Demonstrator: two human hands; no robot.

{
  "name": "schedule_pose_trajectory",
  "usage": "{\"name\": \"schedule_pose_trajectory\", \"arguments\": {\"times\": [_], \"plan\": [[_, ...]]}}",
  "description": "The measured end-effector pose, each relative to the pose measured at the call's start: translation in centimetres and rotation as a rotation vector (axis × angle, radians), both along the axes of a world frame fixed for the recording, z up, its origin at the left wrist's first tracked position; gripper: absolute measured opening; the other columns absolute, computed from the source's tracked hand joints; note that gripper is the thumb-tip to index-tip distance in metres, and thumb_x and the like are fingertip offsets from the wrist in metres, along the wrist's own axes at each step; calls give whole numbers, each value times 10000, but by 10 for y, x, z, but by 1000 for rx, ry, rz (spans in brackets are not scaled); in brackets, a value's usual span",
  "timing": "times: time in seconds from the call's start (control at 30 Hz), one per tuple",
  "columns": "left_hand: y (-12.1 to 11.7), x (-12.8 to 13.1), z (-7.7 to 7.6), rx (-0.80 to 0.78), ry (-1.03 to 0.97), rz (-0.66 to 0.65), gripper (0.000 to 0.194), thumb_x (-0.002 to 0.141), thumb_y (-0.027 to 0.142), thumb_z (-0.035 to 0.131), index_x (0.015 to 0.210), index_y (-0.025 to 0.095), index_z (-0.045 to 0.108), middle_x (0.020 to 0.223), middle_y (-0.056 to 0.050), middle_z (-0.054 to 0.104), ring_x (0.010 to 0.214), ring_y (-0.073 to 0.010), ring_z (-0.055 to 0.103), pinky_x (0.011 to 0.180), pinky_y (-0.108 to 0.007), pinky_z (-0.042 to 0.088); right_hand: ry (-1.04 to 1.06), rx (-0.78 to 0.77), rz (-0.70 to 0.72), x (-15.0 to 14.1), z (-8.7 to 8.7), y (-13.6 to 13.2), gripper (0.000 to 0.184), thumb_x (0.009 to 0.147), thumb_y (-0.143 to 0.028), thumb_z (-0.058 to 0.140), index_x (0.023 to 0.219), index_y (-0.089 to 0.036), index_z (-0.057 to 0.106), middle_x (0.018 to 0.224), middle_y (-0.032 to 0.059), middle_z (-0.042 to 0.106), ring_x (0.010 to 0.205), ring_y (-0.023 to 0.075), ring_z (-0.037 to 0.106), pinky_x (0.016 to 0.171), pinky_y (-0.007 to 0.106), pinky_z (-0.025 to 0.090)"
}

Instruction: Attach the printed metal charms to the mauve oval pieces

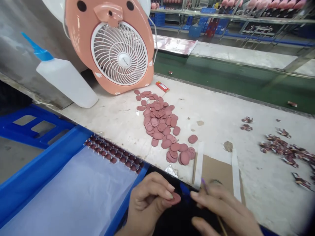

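My left hand (150, 200) pinches a reddish-brown oval disc (175, 198) between thumb and fingertips, above the dark area at the table's near edge. To its right, my right hand (221, 206) is curled around a thin stick (203, 184) with a purple end; part of the stick is hidden behind the fingers. The right fingertips are close to the disc but apart from it. Beyond both hands, a heap of similar oval discs (159, 114) lies on the white table (211, 111). Some of the discs show small holes or dots.
A pink animal-shaped fan (83, 42) and a slanted white bottle (66, 78) stand behind. At left is a blue crate (81, 132) with a plastic sheet and rows of small parts (115, 152). Cardboard (216, 167) is taped down; small dark figures (285, 147) lie right.
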State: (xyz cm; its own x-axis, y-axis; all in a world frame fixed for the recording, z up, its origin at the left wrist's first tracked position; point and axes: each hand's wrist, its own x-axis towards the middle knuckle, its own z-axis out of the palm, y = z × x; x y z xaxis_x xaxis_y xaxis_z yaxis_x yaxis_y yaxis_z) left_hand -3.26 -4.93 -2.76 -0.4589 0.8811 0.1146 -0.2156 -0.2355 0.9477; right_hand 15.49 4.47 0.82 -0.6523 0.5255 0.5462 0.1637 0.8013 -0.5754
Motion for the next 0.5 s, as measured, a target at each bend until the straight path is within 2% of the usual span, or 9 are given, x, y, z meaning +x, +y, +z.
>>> {"name": "schedule_pose_trajectory", "arguments": {"times": [0.07, 0.13, 0.23, 0.3, 0.43, 0.5], "plan": [[4, 22, 7, -71, -239, -104, 134, 788, 230, 813, 790, 364, 815, 796, 22, 720, 696, -106, 664, 632, -200, 538, 47, -50, 65, -10, 2, -2, 96, 959, -155, 653, 1052, -170, 675, 755, 35, 636, 644, 141, 655, 557, 203, 578], [9, 38, 11, -114, -364, -116, 72, 750, 312, 848, 814, 338, 828, 794, 11, 734, 708, -103, 669, 680, -192, 546, 91, 18, -16, -14, -3, -6, 92, 971, -100, 605, 1005, -154, 671, 732, 34, 622, 614, 129, 630, 529, 200, 566], [15, 53, 16, -231, -554, -49, 320, 572, 399, 943, 859, 311, 834, 831, -4, 802, 751, -131, 711, 740, -205, 562, 85, 284, -204, -10, -15, -14, 96, 946, -126, 668, 1026, -137, 718, 754, 45, 663, 648, 155, 665, 554, 226, 582], [19, 59, 21, -312, -645, 5, 363, 509, 383, 971, 834, 297, 834, 827, -6, 824, 767, -140, 731, 765, -207, 567, 14, 353, -224, -2, -17, -15, 175, 936, -128, 693, 1108, -142, 720, 798, 47, 694, 703, 175, 691, 622, 251, 607], [22, 60, 29, -362, -669, 65, 312, 578, 401, 942, 838, 268, 833, 775, -6, 818, 719, -119, 721, 699, -174, 569, -75, 175, -170, 23, -6, -7, 339, 983, -146, 618, 1320, -176, 622, 934, 50, 718, 810, 167, 712, 760, 243, 628], [21, 57, 29, -369, -670, 45, 322, 606, 419, 924, 871, 260, 832, 793, -17, 819, 709, -127, 725, 635, -169, 570, -24, 38, -215, 39, 1, -1, 394, 1007, -145, 565, 1397, -203, 566, 926, 33, 706, 752, 135, 699, 719, 200, 614]]}}
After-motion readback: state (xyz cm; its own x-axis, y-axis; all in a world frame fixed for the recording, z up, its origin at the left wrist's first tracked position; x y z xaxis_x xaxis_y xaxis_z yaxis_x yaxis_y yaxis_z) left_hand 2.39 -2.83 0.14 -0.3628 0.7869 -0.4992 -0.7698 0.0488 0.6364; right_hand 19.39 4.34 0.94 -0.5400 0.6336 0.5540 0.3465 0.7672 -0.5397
